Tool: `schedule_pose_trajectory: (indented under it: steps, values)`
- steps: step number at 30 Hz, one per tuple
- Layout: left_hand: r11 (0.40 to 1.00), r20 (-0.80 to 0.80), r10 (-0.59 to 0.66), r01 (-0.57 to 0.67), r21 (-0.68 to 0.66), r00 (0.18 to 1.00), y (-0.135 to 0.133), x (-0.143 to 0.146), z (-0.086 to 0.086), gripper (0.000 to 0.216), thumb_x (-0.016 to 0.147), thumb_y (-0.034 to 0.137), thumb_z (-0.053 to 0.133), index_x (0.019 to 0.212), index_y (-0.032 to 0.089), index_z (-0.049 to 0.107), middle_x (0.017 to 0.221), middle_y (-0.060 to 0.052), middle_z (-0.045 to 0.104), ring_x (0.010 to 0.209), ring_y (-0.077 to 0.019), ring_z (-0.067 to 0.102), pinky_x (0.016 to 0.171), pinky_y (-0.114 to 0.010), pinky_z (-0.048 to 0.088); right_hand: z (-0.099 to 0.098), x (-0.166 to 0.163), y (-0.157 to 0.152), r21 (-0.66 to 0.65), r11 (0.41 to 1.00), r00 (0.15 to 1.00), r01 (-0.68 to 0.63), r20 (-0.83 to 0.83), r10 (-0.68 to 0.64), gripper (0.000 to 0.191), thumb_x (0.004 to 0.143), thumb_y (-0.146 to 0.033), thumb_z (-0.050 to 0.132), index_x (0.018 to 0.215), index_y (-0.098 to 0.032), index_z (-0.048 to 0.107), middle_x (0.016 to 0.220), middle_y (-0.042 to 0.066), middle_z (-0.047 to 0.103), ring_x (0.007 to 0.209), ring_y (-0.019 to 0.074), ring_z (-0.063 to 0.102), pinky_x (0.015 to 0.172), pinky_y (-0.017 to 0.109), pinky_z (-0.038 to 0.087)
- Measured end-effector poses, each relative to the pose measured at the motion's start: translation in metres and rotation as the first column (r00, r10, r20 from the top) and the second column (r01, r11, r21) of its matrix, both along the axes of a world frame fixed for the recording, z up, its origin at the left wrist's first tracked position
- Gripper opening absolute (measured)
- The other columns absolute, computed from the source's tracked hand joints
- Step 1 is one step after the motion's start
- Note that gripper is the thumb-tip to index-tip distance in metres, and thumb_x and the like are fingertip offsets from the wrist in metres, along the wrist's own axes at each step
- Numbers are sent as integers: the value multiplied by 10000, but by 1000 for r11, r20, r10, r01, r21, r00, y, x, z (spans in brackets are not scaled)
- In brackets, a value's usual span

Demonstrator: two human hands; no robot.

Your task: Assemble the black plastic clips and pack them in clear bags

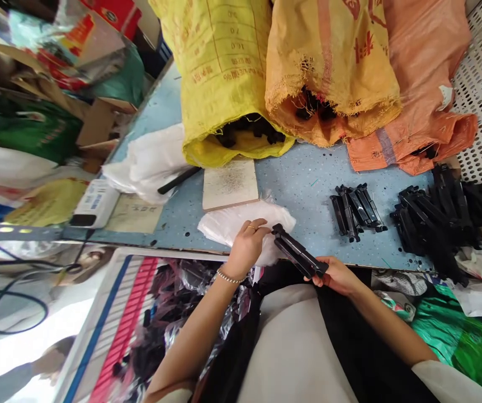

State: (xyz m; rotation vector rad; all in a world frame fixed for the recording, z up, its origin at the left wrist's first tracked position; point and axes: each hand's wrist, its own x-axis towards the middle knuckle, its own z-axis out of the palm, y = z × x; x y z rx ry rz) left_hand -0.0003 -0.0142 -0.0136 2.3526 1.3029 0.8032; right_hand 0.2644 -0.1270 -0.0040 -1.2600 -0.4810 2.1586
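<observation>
My right hand [336, 276] grips the lower end of a black bar-shaped part [297, 251], jointed and looking like a small folded tripod, held slanted over the table's front edge. Close to its upper end, my left hand [249, 245] has its fingers curled together on the thin white plastic bags [224, 225]. Film from a bag hangs below those fingers. Similar black parts [357, 210] lie in a small group to the right, with a bigger pile [425, 215] beyond them.
A yellow sack [228, 84], an orange-yellow sack [333, 73] and an orange sack [428, 73] lie along the back, dark pieces in their mouths. A flat board [229, 184] lies behind the bags. Below the table, a crate [113, 313] holds wrapped black items.
</observation>
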Motion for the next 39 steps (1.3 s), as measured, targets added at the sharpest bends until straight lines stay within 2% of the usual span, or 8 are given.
schedule_pose_trajectory:
  steps: [7, 13, 17, 23, 27, 32, 36, 39]
  values:
    - [995, 12, -87, 86, 53, 996, -21, 9, 18, 585, 972, 64, 376, 1543, 193, 373, 1432, -154, 558, 1338, -240, 552, 1116, -422, 516, -15, -16, 6, -113, 991, 977, 69, -191, -90, 235, 762, -339, 806, 790, -153, 664, 726, 66, 737, 527, 88, 580, 485, 183, 433]
    - [953, 27, -296, 294, 68, 955, -48, 24, 31, 712, 968, 27, 368, 1616, 260, 184, 1471, -144, 533, 1283, -220, 602, 1071, -365, 550, -28, -26, 12, -248, 942, 837, 227, -444, -319, 145, 861, -260, 719, 920, -147, 648, 774, 36, 712, 558, 67, 550, 462, 140, 459]
    - [985, 129, -132, 115, 130, 983, -47, 26, 22, 713, 969, 28, 403, 1608, 284, 215, 1444, -138, 546, 1327, -221, 568, 1095, -364, 528, -25, -32, 8, -314, 919, 678, 239, -623, -389, 184, 920, -297, 661, 988, -126, 653, 675, -30, 607, 491, 34, 433, 415, 97, 403]
    - [949, 145, -214, 170, 267, 966, -51, 31, 12, 720, 944, 3, 439, 1599, 240, 257, 1364, -140, 608, 1220, -190, 631, 1035, -301, 556, -11, -38, 18, -107, 932, 838, 347, -411, -360, 138, 774, -192, 788, 809, -163, 657, 721, 5, 653, 567, 80, 536, 468, 160, 456]
    - [974, 177, 5, -45, 223, 984, -41, 26, 6, 691, 968, 48, 446, 1594, 283, 271, 1387, -142, 580, 1264, -222, 603, 1052, -360, 543, 3, -28, 22, -130, 925, 784, 358, -496, -373, 191, 830, -329, 745, 912, -169, 680, 676, -32, 586, 498, 53, 413, 412, 129, 398]
    - [976, 223, 37, -83, 200, 974, -40, 32, 5, 698, 953, 67, 468, 1589, 279, 274, 1337, -151, 571, 1199, -221, 614, 956, -362, 580, 6, -34, 16, -126, 947, 776, 297, -546, -316, 222, 887, -376, 663, 947, -162, 680, 661, -27, 556, 490, 64, 372, 408, 144, 398]
    - [943, 185, -221, 162, 292, 958, -58, 42, 17, 730, 904, 84, 508, 1581, 243, 285, 1228, -144, 625, 1093, -243, 638, 886, -400, 586, 3, -38, 22, 110, 919, 914, 379, -198, -353, 256, 794, -440, 736, 785, -199, 651, 687, 0, 628, 526, 94, 477, 462, 205, 448]
    - [927, 202, -305, 241, 286, 931, -67, 47, 24, 717, 884, 131, 557, 1553, 241, 325, 1145, -118, 639, 1063, -252, 639, 889, -430, 577, 7, -35, 28, 318, 881, 912, 350, 100, -398, 255, 784, -446, 747, 795, -204, 669, 677, -9, 636, 541, 122, 542, 515, 244, 483]
